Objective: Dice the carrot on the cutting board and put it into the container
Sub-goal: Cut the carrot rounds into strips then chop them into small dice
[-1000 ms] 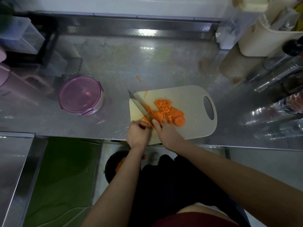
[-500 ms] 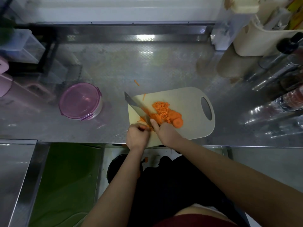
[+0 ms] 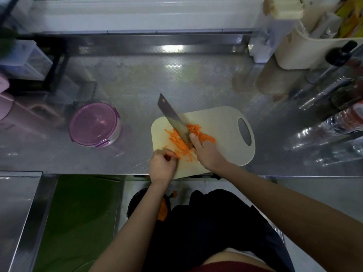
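centre frame, at the board [image 3: 222, 134]: my right hand [image 3: 206, 152] is wrapped round the handle of the knife [image 3: 172, 118], the blade pointing to the upper left. my left hand [image 3: 163, 165], fingers curled, pinches the near ends of the strips [image 3: 180, 144] just beside the blade. the hands sit close but apart. a small diced pile [image 3: 193, 128] lies right of the blade, with uncut slices [image 3: 207, 138] beside it. by my reckoning the dicing is under half done: strips and slices remain. the container [image 3: 94, 124], left of centre on the counter [image 3: 137, 85], stands well apart from the board, lid on, with no carrot visible inside.
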Available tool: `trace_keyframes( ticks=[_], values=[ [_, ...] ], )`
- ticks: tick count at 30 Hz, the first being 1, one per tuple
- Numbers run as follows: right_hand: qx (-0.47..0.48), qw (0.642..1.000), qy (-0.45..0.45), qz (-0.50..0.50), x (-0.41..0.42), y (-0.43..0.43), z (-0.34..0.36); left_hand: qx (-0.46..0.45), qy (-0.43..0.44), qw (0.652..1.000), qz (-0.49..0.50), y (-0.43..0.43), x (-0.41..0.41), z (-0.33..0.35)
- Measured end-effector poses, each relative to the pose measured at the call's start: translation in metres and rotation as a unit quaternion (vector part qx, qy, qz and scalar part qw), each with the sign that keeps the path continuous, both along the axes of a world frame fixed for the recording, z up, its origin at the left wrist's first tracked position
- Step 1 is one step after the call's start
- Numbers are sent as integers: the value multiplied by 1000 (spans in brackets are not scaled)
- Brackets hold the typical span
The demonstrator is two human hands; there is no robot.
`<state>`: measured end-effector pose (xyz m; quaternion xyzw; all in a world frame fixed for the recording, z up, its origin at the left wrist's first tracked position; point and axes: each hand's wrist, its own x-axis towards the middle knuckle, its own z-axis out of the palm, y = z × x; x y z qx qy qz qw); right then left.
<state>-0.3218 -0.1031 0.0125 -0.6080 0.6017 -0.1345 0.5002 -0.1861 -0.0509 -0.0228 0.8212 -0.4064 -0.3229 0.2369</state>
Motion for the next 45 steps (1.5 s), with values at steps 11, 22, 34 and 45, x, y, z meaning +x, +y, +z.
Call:
trace_keyframes(
  ticks=[11, 22, 34, 45],
  values=[
    [5, 997, -43, -71, -16, -12, 0, -118, -113, 948, -274, -45, 22, 12],
    [11, 995, -48, -90, -25, -12, 3, 8, -140, 932, -333, -76, 30, 8],
    [3, 993, -56, -101, -28, -15, 2, -144, -111, 912, -367, -40, 39, 9],
    [-3, 993, -47, -104, -27, -11, 1, -142, -267, 770, -562, -44, 27, 0]
  ],
)
